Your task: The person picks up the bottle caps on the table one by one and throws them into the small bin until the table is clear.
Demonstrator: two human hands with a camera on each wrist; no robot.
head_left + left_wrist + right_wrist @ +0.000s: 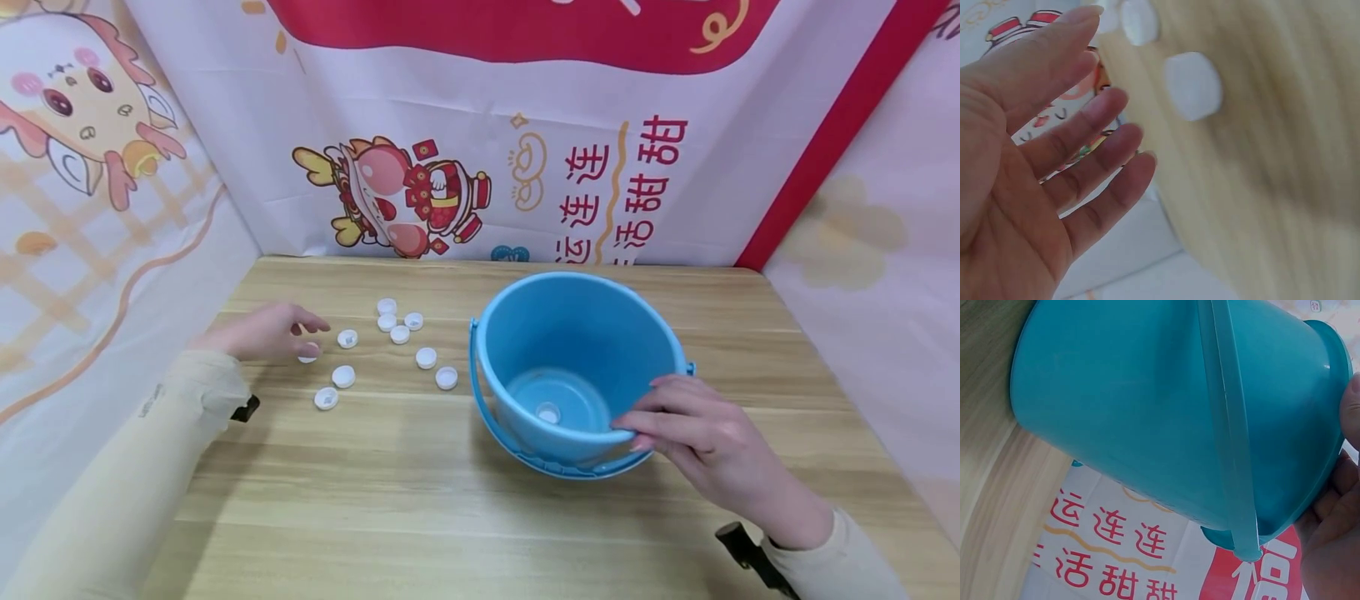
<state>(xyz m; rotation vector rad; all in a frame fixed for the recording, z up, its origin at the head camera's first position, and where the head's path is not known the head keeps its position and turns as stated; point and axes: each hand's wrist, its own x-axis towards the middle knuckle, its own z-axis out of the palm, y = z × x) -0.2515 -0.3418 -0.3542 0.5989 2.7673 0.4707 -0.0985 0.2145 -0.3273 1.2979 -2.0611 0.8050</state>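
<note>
Left hand (266, 332) over the desk (337, 492) by its left edge: fingers apart, loosely bent, nothing gripped. Thumb overlaps one white cap (308, 357) in the head view; can't tell if it touches. Nine more caps lie loose, from the left part toward the middle of the far edge; nearest one (347, 338) sits just off the fingertips.

Right hand (701, 433) pinches the bucket's rim, thumb and fingers closed on the near-right side. Blue bucket (577, 325) stands right of desk centre, mouth up, handle (491, 421) down round the near side. One pale round piece (548, 412) on its floor, looks like another cap.
</note>
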